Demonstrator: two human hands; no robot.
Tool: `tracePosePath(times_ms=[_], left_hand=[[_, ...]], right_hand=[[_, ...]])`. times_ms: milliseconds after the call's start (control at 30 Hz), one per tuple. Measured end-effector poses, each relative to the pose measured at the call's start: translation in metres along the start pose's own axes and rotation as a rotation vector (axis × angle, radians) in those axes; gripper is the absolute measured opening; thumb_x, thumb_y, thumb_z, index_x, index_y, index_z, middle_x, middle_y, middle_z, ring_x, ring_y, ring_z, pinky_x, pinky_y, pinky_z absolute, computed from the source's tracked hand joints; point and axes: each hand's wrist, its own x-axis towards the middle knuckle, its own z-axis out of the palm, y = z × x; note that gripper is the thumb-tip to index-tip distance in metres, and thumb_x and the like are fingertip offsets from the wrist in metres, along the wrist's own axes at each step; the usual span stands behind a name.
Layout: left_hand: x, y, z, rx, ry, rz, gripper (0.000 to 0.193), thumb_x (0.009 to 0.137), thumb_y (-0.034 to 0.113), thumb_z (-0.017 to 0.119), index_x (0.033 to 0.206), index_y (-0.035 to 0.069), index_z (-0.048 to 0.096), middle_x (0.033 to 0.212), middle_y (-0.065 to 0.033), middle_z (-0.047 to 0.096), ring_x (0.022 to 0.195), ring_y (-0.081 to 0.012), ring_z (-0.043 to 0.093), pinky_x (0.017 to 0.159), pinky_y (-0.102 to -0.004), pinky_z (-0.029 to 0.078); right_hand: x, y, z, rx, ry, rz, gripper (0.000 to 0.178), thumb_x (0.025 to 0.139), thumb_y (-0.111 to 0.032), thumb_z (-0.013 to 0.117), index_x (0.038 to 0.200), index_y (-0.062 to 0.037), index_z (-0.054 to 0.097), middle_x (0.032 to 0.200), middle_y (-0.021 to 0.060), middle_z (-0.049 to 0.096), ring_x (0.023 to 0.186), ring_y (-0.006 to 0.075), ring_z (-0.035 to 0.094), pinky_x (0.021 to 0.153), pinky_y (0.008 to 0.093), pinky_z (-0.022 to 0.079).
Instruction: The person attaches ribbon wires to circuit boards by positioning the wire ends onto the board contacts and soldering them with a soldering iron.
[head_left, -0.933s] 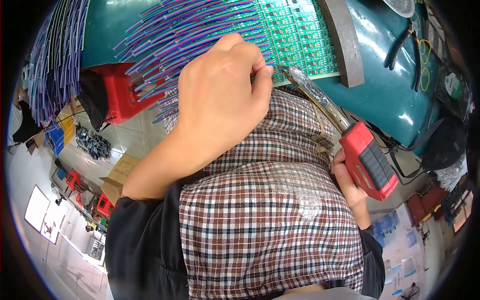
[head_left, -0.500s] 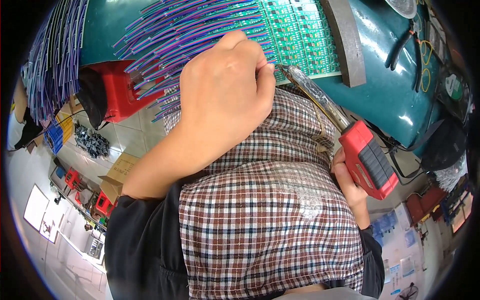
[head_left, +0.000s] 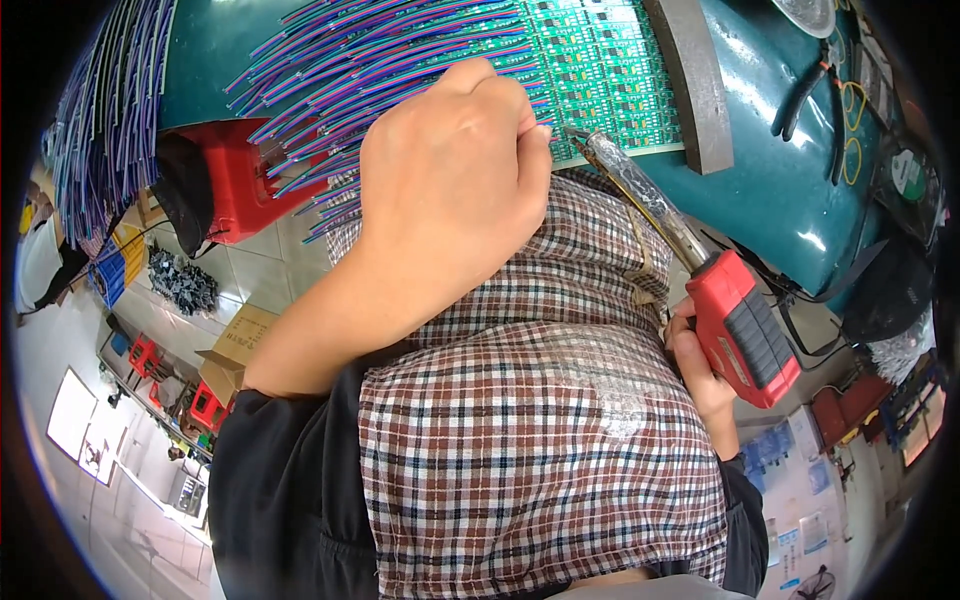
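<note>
My left hand [head_left: 450,170] is closed in a pinch at the front edge of a green circuit board panel [head_left: 605,75], over the ends of thin coloured wires [head_left: 400,75]. The hand itself covers most of the wire between its fingertips. Rows of these blue, purple, red and green wires run leftward from the panel. In my right hand [head_left: 700,370] is a red and black soldering iron [head_left: 745,330], gripped by its handle. Its long metal barrel points up and left, with the tip just right of my left thumb, apart from it, near the panel's front edge.
A dark metal bar [head_left: 690,85] lies along the panel's right side on the green tabletop [head_left: 770,215]. Farther right are pliers [head_left: 805,100] and a metal dish [head_left: 805,15]. A red stool [head_left: 240,185] stands at the left, below another hanging wire bundle [head_left: 110,120].
The soldering iron has shifted slightly right and down, its tip drawing back from beside my left thumb. My left hand has stayed nearly in place.
</note>
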Motion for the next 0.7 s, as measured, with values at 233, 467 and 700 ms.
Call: tracePosePath(times_ms=[233, 467, 700], left_hand=[[0.001, -0.0035, -0.0027, -0.011, -0.041, 0.013, 0.018, 0.085, 0.015, 0.073, 0.075, 0.004, 0.062, 0.075, -0.007, 0.059, 0.06, -0.0218, 0.06, 0.055, -0.0346, 0.047], [0.0017, -0.0032, -0.0046, -0.03, -0.065, 0.01, 0.015, 0.085, 0.014, 0.073, 0.079, 0.003, 0.064, 0.076, -0.0078, 0.059, 0.06, -0.0225, 0.06, 0.056, -0.0349, 0.048], [0.0026, -0.0038, -0.005, -0.021, -0.074, 0.008, 0.015, 0.084, 0.014, 0.073, 0.08, 0.003, 0.064, 0.076, -0.0076, 0.058, 0.061, -0.0227, 0.059, 0.056, -0.0354, 0.047]], right_hand=[[0.0024, 0.0037, -0.0021, 0.019, -0.035, -0.016, 0.022, 0.072, -0.007, 0.074, 0.094, -0.0026, 0.071, 0.079, 0.0086, 0.068, 0.071, 0.0247, 0.068, 0.067, 0.0344, 0.053], [0.0039, 0.0075, -0.0034, -0.031, -0.06, -0.084, 0.021, 0.073, -0.007, 0.074, 0.093, -0.0034, 0.071, 0.079, 0.0083, 0.068, 0.069, 0.0248, 0.067, 0.066, 0.034, 0.053], [0.0034, 0.0042, -0.0036, -0.055, -0.062, -0.079, 0.022, 0.072, -0.005, 0.074, 0.094, -0.0033, 0.07, 0.079, 0.0086, 0.068, 0.069, 0.0249, 0.067, 0.066, 0.0337, 0.053]])
